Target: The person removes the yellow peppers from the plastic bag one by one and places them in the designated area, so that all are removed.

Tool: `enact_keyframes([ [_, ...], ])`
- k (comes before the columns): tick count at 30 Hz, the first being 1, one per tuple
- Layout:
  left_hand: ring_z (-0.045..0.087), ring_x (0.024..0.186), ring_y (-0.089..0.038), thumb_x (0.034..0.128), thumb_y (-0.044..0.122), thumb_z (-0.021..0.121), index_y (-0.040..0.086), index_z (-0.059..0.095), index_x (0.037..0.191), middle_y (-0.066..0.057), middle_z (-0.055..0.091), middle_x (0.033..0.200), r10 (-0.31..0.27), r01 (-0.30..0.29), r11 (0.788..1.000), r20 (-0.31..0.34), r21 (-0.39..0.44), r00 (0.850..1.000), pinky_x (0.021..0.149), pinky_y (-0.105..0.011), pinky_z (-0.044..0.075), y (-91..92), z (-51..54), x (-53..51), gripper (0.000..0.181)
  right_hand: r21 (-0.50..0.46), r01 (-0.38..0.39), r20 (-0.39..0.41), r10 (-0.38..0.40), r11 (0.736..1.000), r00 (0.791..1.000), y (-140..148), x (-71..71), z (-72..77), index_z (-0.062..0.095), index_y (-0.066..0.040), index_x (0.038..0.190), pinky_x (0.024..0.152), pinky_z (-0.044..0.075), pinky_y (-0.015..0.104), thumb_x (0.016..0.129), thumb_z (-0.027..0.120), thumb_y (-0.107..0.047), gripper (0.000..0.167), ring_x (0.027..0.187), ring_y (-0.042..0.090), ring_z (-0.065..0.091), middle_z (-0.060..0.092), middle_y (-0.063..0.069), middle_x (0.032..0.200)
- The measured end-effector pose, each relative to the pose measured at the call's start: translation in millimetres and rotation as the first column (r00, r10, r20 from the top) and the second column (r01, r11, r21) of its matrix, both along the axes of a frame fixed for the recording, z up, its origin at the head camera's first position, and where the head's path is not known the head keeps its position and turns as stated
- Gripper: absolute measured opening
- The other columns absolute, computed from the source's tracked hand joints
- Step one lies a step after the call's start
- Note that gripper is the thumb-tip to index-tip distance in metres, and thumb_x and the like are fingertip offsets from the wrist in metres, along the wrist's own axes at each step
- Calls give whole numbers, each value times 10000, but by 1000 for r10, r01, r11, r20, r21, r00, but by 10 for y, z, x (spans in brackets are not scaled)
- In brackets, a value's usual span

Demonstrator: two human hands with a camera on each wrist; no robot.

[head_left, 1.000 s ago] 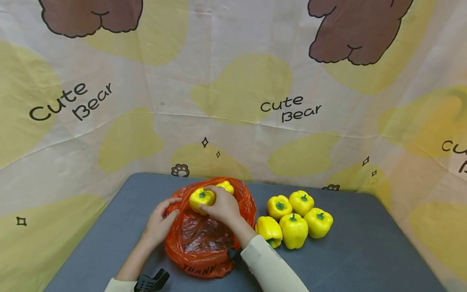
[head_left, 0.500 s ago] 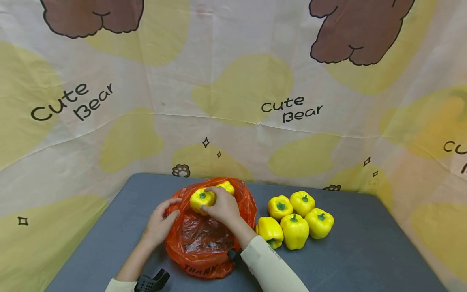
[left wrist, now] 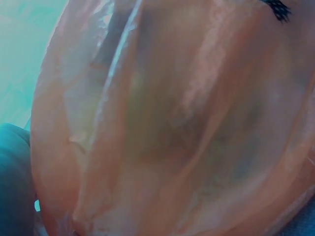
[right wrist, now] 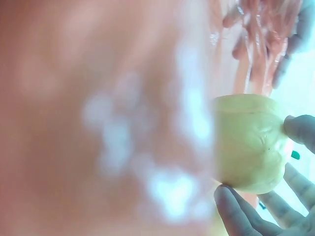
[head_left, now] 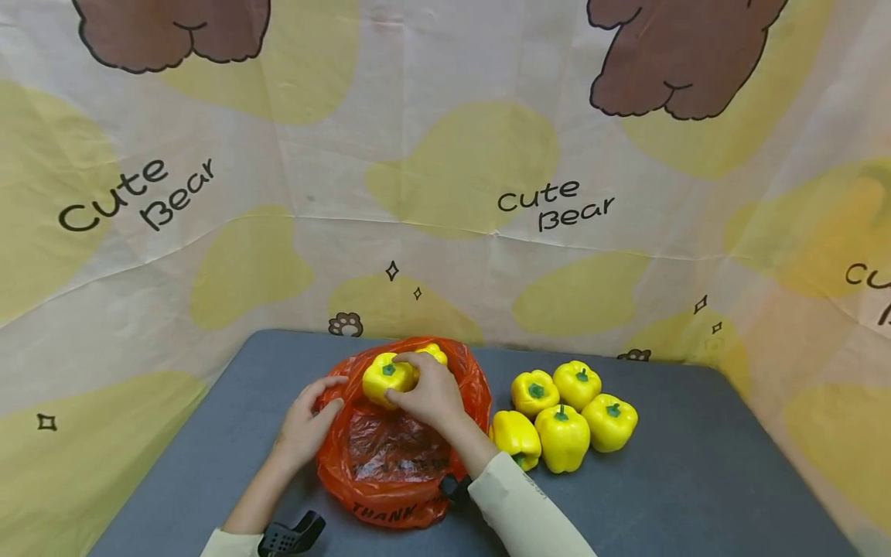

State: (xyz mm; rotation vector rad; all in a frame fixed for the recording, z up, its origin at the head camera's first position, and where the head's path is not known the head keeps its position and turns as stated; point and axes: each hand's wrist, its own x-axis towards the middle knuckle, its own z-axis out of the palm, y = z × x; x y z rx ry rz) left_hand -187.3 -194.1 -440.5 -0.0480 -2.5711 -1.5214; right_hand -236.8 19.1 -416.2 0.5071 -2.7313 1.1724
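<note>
A red plastic bag (head_left: 386,507) with black lettering stands on the table with its mouth open. My right hand (head_left: 430,394) holds a yellow bell pepper (head_left: 384,379) over the mouth, thumb and fingers around its side, green stem visible. Fingers (right wrist: 231,211) and pepper also show in the right wrist view. Another yellow pepper (head_left: 435,353) sits behind that hand, at the bag's back, partly covered. My left hand (head_left: 306,424) grips the bag's left rim; part of its grip is hidden by plastic. Red plastic (left wrist: 162,162) fills most of the left wrist view.
Several yellow bell peppers (head_left: 561,439) stand clustered on the grey table (head_left: 696,480), just right of the bag. A cloth backdrop (head_left: 445,178) with bear prints hangs behind the table. Dark wrist devices (head_left: 291,534) sit on both forearms.
Both hands, the held pepper and the bag stay almost where they were. The right hand and pepper have shifted only very slightly.
</note>
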Motion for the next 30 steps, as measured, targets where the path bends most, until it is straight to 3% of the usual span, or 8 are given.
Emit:
enact_keyframes([
  [8,564,1019,-264,977,174,518,109,566,1294,-175,508,1316,0,0,1000,3,-18,1000,717,-232,500,11,16,-3,328,-104,-36,-15,34,994,999,122,85,97,630,-247,1229,746,523,254,752,788,-364,516,929,144,621,638,-36,1182],
  [18,565,1039,-279,974,160,516,106,563,1292,-177,505,1317,5,-6,999,-9,-34,1000,745,-239,510,7,-17,-1,326,-247,-123,-39,117,961,992,276,264,266,630,-243,1223,703,550,230,778,783,-298,474,878,221,681,611,-22,1218],
  [24,552,1082,-295,979,178,512,114,554,1303,-173,486,1350,10,-10,999,15,-37,1000,780,-284,509,10,-14,7,334,-261,-166,-81,149,951,985,421,390,378,616,-265,1233,712,568,309,778,787,-253,486,874,276,664,608,-32,1196],
  [30,547,1107,-304,978,171,514,109,562,1298,-180,486,1351,5,-5,1000,2,-27,1000,796,-289,508,4,-17,0,329,-223,-163,-140,134,961,981,571,516,450,624,-267,1226,738,556,314,763,805,-233,498,885,183,662,618,-47,1169],
])
